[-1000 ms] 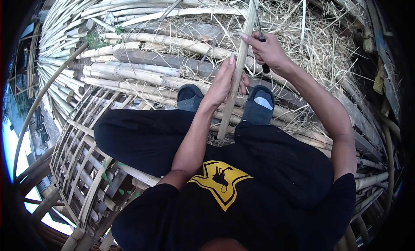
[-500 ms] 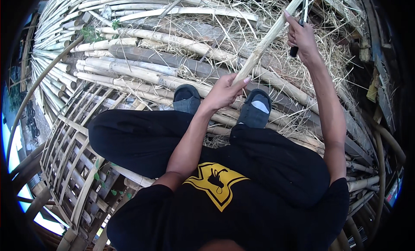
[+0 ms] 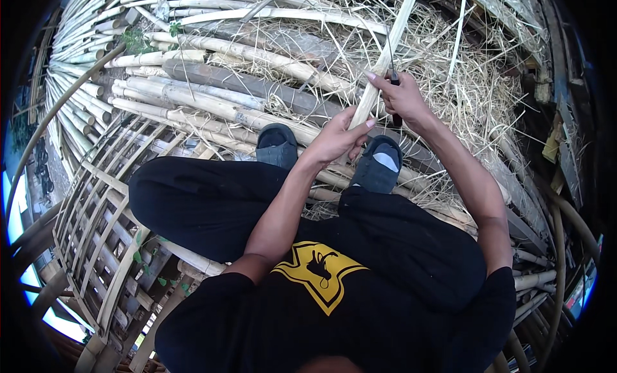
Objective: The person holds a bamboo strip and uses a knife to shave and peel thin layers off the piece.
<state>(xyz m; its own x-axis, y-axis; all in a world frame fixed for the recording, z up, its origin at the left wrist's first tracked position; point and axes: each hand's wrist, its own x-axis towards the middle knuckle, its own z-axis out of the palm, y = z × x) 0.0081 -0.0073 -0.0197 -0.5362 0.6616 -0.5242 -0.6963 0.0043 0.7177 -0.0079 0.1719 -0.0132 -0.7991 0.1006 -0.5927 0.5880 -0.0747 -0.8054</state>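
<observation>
Above the 2 grey shoes point(image 3: 379, 164), the bamboo strip point(image 3: 385, 64) has swung steeper within 1 second; left hand point(image 3: 337, 138) grips its base, right hand point(image 3: 405, 96) clasps knife point(image 3: 393, 83) against it, shaving continuing.

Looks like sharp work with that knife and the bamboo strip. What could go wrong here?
The knife in the right hand works along the bamboo strip just above the left hand that grips it; a slip could likely cut those fingers. The strip's split edges might leave splinters in the bare hands. The shoes rest on round bamboo poles and loose shavings, so footing may shift.
</observation>
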